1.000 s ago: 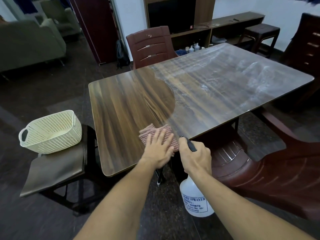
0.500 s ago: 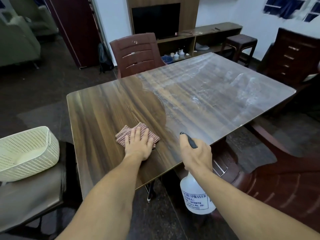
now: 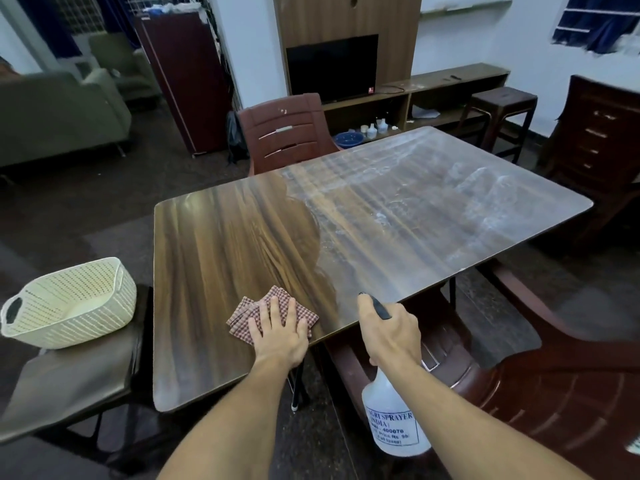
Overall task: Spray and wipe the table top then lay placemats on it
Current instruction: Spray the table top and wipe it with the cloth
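Note:
A wood-grain table top (image 3: 242,237) fills the middle of the view; its left part is dark and wiped, its right part is hazy with white spray film. My left hand (image 3: 278,336) lies flat with fingers spread on a folded red-checked cloth (image 3: 277,297) near the table's near edge. My right hand (image 3: 389,329) grips the black trigger head of a white spray bottle (image 3: 393,417), which hangs below the table edge. No placemats are in view.
A cream perforated basket (image 3: 74,303) sits on a dark stool at the left. Maroon plastic chairs stand at the far side (image 3: 285,129) and at the near right (image 3: 554,393). A TV unit, a stool and a drawer chest stand behind the table.
My left hand and the cloth slid left along the near edge, then back a little toward the front edge. My right hand kept holding the bottle. The camera view shifted.

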